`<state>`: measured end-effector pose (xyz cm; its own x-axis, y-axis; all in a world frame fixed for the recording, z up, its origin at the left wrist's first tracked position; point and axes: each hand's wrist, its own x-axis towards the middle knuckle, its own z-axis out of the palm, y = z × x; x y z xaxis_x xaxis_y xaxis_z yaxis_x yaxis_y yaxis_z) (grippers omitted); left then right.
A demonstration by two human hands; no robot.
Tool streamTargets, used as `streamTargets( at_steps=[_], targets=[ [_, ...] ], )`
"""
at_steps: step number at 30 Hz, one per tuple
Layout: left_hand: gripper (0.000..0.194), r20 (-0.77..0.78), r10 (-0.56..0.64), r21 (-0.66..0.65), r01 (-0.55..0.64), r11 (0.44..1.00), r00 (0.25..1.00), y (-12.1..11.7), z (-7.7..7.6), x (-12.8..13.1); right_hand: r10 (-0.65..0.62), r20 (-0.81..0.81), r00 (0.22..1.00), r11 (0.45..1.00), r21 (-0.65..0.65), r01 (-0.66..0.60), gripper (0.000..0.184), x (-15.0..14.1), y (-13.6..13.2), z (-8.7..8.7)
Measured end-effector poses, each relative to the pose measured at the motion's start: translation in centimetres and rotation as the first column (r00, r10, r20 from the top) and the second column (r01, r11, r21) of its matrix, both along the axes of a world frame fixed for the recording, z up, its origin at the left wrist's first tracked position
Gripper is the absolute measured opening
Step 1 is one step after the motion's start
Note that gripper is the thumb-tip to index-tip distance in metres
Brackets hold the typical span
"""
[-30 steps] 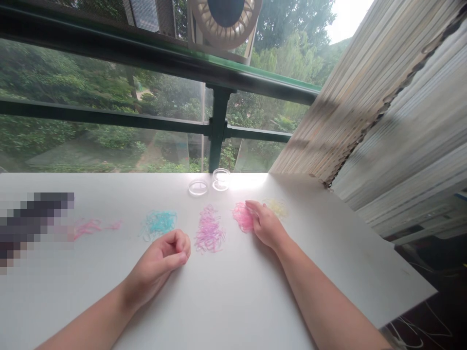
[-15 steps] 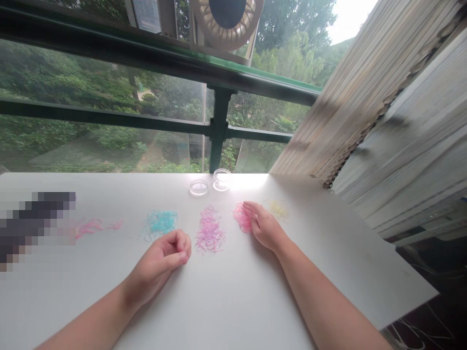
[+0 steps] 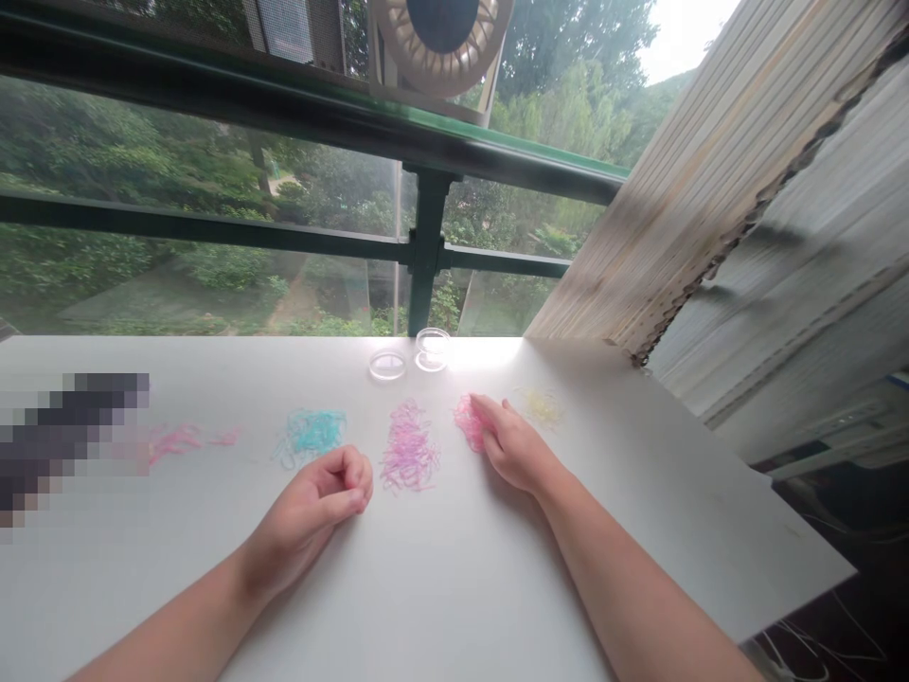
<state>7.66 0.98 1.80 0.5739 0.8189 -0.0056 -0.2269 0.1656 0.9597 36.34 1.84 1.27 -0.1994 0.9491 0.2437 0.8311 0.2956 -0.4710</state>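
Note:
My left hand (image 3: 312, 516) rests on the white table (image 3: 440, 587) with its fingers curled in and the thumb against them. Whatever is inside it, if anything, is hidden. Just beyond it lies a loose heap of turquoise rubber bands (image 3: 316, 431). My right hand (image 3: 515, 440) reaches over a pile of pink rubber bands (image 3: 467, 421), fingers stretched out and touching its right side. Part of that pile is covered by the fingers. Between my hands a lilac heap of bands (image 3: 410, 450) is spread out. To the right of the pink pile sits a small yellow heap (image 3: 542, 407).
Two clear round dishes (image 3: 387, 367) (image 3: 433, 350) stand at the table's back by the window. More pink pieces (image 3: 174, 441) lie at the left, beside a blurred-out dark patch. A fan (image 3: 444, 43) is above the rail; a curtain (image 3: 639, 189) hangs at right.
My right hand has shifted slightly over the pink pile, its fingers lower and the thumb now sticking up. My left hand has stayed put.

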Motion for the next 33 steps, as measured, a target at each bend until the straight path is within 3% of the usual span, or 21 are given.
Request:
streamTargets(
  at_steps=[14, 23, 33],
  targets=[
    [0.025, 0.010, 0.007, -0.002, -0.007, 1.000, 1.000, -0.02, 0.16, 0.07, -0.033, -0.046, 0.998, 0.999, 0.030, 0.034, 0.061, 0.45, 0.15, -0.67],
    [0.025, -0.016, 0.003, 0.004, -0.003, 1.000, 1.000, 0.05, 0.16, -0.01, -0.063, -0.238, 0.969, 0.998, -0.017, 0.061, 0.061, 0.28, -0.05, -0.09],
    [0.026, -0.043, 0.011, 0.010, -0.010, 1.000, 0.999, 0.09, 0.23, 0.00, -0.065, -0.338, 0.939, 0.994, 0.065, 0.093, 0.055, 0.50, 0.39, -0.64]
  ],
)
